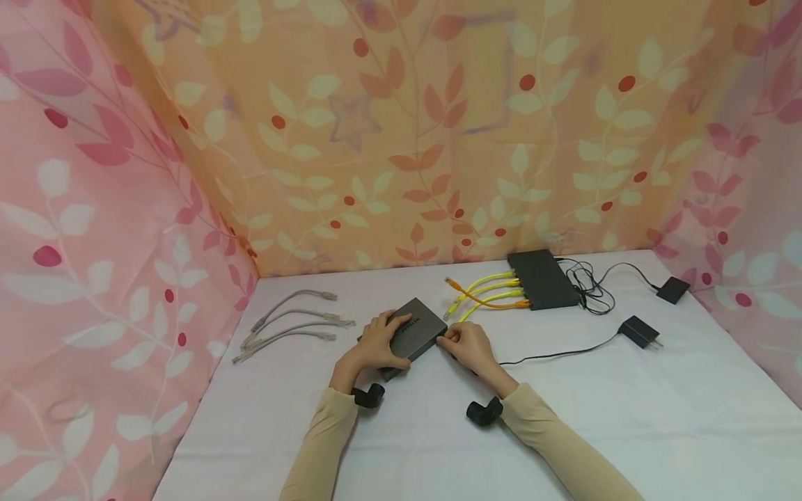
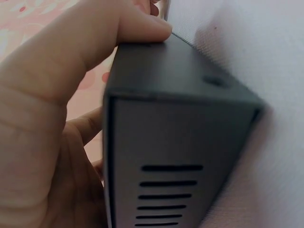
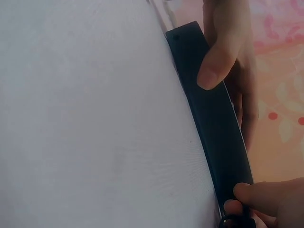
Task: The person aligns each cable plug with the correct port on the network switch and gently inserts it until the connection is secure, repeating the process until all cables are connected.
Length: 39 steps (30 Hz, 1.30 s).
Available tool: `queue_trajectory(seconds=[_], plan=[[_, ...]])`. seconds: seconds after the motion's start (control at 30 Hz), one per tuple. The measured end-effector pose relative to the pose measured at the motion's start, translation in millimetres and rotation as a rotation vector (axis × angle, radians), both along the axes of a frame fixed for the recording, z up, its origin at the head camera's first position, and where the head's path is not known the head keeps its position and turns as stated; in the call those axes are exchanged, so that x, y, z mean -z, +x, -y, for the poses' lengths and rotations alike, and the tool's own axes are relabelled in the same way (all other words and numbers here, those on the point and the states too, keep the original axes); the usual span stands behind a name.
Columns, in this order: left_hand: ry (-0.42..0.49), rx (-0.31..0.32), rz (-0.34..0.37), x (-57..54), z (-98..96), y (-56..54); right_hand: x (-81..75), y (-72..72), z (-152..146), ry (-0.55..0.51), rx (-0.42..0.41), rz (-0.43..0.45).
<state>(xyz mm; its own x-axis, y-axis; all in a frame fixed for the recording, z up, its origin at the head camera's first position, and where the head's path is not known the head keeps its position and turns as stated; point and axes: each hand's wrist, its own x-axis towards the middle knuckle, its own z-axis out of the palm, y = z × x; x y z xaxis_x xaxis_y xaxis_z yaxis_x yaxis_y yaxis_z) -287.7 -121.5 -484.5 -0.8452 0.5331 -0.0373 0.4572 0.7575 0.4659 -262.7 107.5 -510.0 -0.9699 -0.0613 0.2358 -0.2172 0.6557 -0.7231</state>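
Note:
A dark grey network switch (image 1: 424, 332) lies at an angle on the white table, lettering on its top. My left hand (image 1: 376, 344) grips it across the top, the thumb pressing its near side face. In the left wrist view the switch (image 2: 185, 142) shows a vented end and a small hole in its side face. At the switch's right corner, my right hand (image 1: 470, 346) pinches a black cable's plug (image 3: 237, 221) between thumb and fingers, right against the side face. That cable (image 1: 545, 357) runs right to a black power adapter (image 1: 639, 332). The plug's tip is hidden.
Several grey network cables (image 1: 327, 296) lie on the left. At the back right sits a black box (image 1: 544, 280) with yellow cables (image 1: 501, 273) and an orange cable (image 1: 501, 306) plugged in. Its coiled black cord (image 1: 592, 289) leads to another adapter (image 1: 673, 290). Patterned curtains surround the table.

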Motion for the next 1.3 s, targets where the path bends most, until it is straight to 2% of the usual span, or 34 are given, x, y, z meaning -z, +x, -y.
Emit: queue_trajectory(seconds=[0.23,0.63,0.9,1.3], plan=[[-0.003,-0.020,0.008,-2.2,2.8,-1.7,-1.6,-3.0,0.9,0.012,-0.016,0.022],[-0.041,-0.018,-0.037,2.7,2.8,-1.8,-3.2,-0.3,-3.6,0.170,-0.023,-0.028],[-0.033,-0.044,-0.039,4.4,-1.1,0.6,-6.6,2.7,-9.4,0.133,0.002,-0.022],[-0.059,-0.086,-0.036,-5.4,-8.0,9.2,-3.4,0.9,-15.7,0.103,0.057,-0.059]])
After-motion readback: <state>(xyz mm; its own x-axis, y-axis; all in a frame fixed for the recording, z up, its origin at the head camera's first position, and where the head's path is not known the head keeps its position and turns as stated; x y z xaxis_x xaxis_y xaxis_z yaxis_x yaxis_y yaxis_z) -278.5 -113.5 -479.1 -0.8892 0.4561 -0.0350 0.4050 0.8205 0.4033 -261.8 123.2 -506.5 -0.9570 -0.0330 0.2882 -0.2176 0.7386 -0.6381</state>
